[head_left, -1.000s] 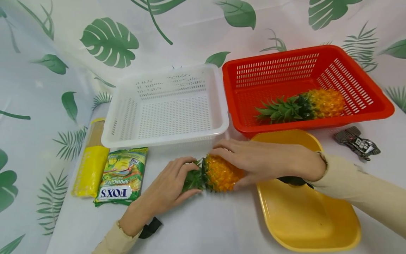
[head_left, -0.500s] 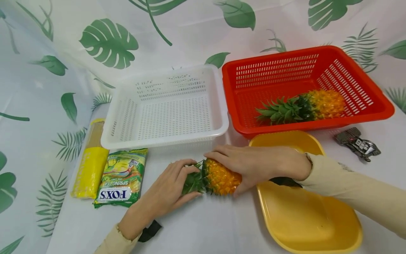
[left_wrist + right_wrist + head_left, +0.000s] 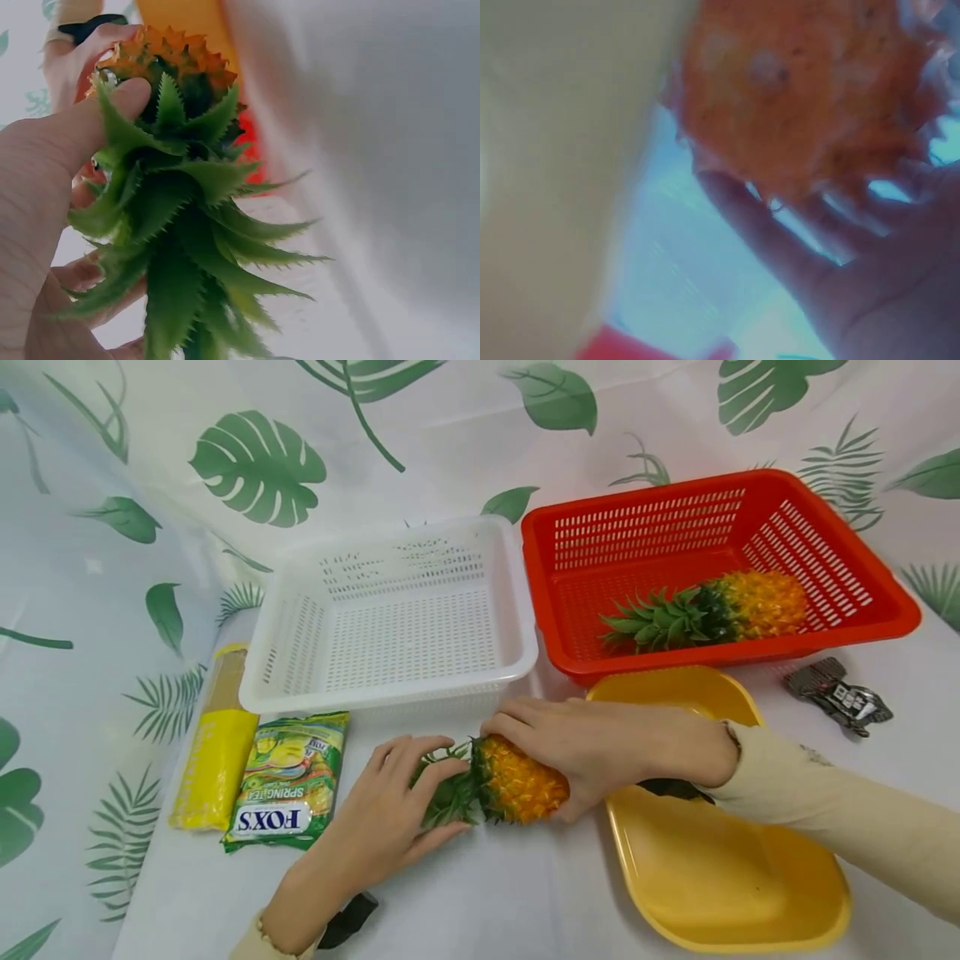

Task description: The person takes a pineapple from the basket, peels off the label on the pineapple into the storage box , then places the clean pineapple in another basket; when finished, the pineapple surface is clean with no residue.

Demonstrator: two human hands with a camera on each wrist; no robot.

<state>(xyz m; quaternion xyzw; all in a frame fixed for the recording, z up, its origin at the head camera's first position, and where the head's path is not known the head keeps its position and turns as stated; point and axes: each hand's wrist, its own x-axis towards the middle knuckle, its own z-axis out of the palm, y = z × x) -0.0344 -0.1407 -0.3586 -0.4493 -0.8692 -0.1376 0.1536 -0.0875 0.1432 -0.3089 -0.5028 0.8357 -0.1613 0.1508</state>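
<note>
A pineapple [image 3: 521,781] with an orange body and green crown lies on its side over the white table, crown to the left. My right hand [image 3: 600,747] grips the body from above, fingers over the far side and thumb on the near side. The left hand [image 3: 378,810] curves around the crown, its thumb at the base of the leaves in the left wrist view. Spiky leaves [image 3: 187,217] fill that view. In the right wrist view, the blurred orange body [image 3: 787,97] sits against the fingers.
Behind stand a white basket [image 3: 408,689] and a red basket [image 3: 547,639] holding another pineapple [image 3: 757,603]. A yellow tub [image 3: 720,868] lies under the right forearm. Left are a Fox's candy bag [image 3: 288,777] and a yellow packet [image 3: 217,743]; right, a toy car [image 3: 840,697].
The pineapple has shifted slightly left with my right hand on it. The left hand has spread a little around the crown, showing more of the leaves.
</note>
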